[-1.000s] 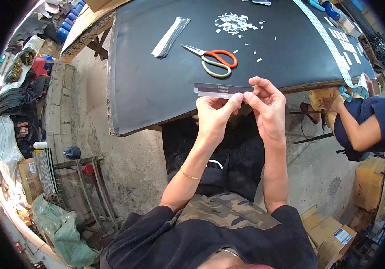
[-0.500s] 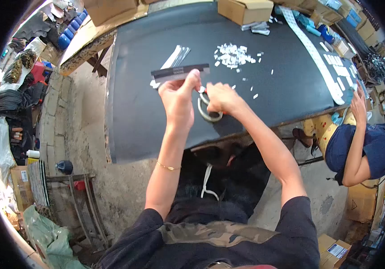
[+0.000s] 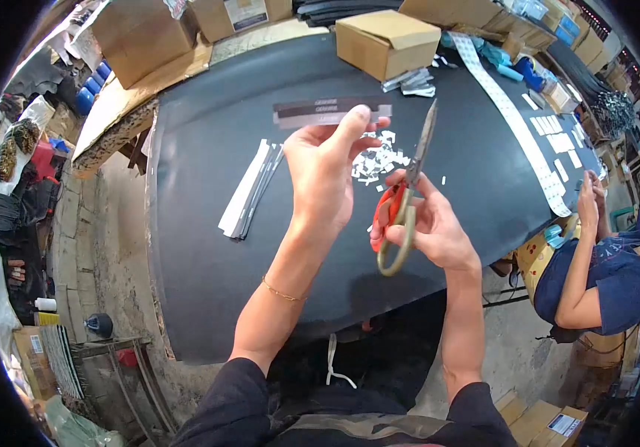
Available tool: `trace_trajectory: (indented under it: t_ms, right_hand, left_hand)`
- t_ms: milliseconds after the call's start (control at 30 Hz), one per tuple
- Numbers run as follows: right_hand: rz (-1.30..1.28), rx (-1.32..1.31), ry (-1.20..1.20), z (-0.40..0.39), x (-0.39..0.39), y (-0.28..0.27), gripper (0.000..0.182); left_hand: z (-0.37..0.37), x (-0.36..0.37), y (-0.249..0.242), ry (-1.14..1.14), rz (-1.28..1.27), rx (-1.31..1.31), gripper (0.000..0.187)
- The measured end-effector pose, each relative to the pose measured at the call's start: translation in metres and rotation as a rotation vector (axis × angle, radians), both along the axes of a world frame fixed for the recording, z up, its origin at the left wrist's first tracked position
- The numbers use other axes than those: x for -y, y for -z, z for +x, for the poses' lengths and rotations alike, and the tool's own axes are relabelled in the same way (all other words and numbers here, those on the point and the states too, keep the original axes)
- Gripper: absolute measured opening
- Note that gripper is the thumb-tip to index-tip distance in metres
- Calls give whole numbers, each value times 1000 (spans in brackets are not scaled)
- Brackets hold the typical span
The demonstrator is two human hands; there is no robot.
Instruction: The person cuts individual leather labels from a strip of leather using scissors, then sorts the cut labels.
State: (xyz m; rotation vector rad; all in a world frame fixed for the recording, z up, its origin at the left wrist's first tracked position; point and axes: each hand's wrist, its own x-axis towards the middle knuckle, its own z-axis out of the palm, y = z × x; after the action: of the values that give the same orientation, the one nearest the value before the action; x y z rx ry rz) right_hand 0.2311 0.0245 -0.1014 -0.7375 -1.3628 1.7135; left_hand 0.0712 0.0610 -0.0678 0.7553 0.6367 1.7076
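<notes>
Between thumb and fingers, my left hand (image 3: 323, 167) pinches a few dark label strips (image 3: 312, 112) with pale lettering, held above the black table. My right hand (image 3: 439, 223) grips a pair of scissors (image 3: 402, 212) by the handles, one red and one tan; the blades point up and away and look closed. Under and beyond the hands lies a pile of small cut white and dark pieces (image 3: 376, 160). To the left of my left hand, a bundle of white and dark strips (image 3: 249, 194) rests on the table.
A cardboard box (image 3: 387, 45) stands at the table's far side, with clear plastic packets (image 3: 413, 82) before it. A long white strip of labels (image 3: 510, 119) runs down the right. Another person (image 3: 595, 276) sits at the right edge near small white pieces.
The scissors have come up from the table in my right hand and now point upward. My left hand has shifted right with the label strips. The view has tilted up slightly.
</notes>
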Motion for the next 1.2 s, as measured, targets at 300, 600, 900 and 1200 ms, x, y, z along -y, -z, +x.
trace_trajectory:
  t_ms: [300,600,900,1200]
  right_hand:
    - [-16,-49,-31,-13,-6,2,67]
    - [53,7,-17,-20,-10,9,73]
    - [126,146,-7,-20,-14,5,79]
    - [104,133,11,-19,-15,4,75]
  left_hand:
    - [1,4,-5,-3,-15,-231,11]
    - [0,-2,0,-18,-18,-233,9]
    - [-1,-1,0,25,-48,-245,9]
    - [1,-2,1,34,-38,-241,9]
